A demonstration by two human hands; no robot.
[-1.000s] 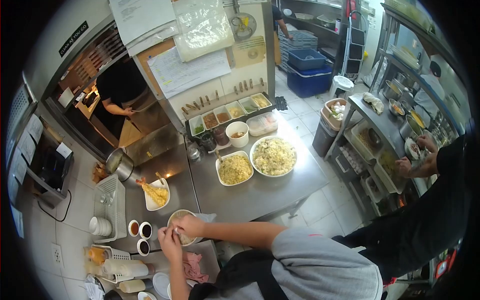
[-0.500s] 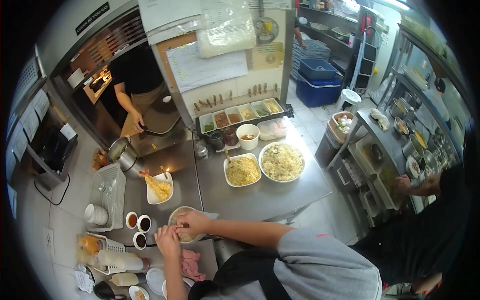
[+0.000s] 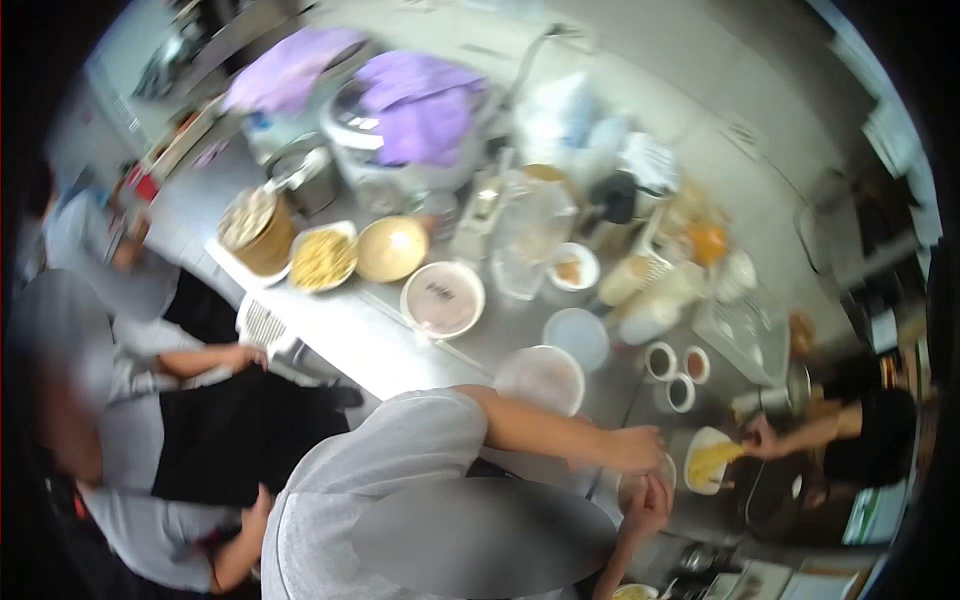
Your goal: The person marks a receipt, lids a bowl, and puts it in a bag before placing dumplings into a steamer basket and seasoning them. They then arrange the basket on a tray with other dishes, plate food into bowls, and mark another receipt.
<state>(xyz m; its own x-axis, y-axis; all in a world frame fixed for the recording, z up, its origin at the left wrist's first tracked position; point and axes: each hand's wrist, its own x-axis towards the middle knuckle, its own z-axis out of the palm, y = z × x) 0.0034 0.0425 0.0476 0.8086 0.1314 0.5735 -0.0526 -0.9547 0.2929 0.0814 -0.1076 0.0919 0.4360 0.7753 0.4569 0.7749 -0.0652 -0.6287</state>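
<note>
View shift: swung toward the person's left since the earlier frame; the fried food moved from above the hands to their right, and a co-worker's hand has come to it.
Steel surface [image 3: 385, 350]: carries the containers.
Co-worker in grey top and black apron [image 3: 240, 440]: stands on the picture's left.
White round appliance [image 3: 345, 135]: draped with a purple cloth [image 3: 425, 105].
White round container [image 3: 579, 372]: just beside the left forearm.
Pale round bowl [image 3: 671, 474]: largely hidden beneath both hands.
White rounded-square bowl [image 3: 697, 482]: holds golden battered food [image 3: 712, 460]; just beside the pale bowl.
Left hand [image 3: 632, 450]: over the pale bowl, fingers bent. Grip opening and any held item cannot be told through the blur.
Right hand [image 3: 650, 505]: meets the left at the bowl, fingers drawn together; whether the grip contains anything cannot be told.
Co-worker's hand [image 3: 765, 438]: at the end of the battered food.
Small white sauce cups [image 3: 681, 409]: three, near the pale bowl.
Caution, spill: sideways forearm travel could knock the white container.
Caution, tipping: uneven hand pressure on the rim could tilt the pale bowl.
Caution, collision: two people's hands working close together could bump or jostle the battered food.
</note>
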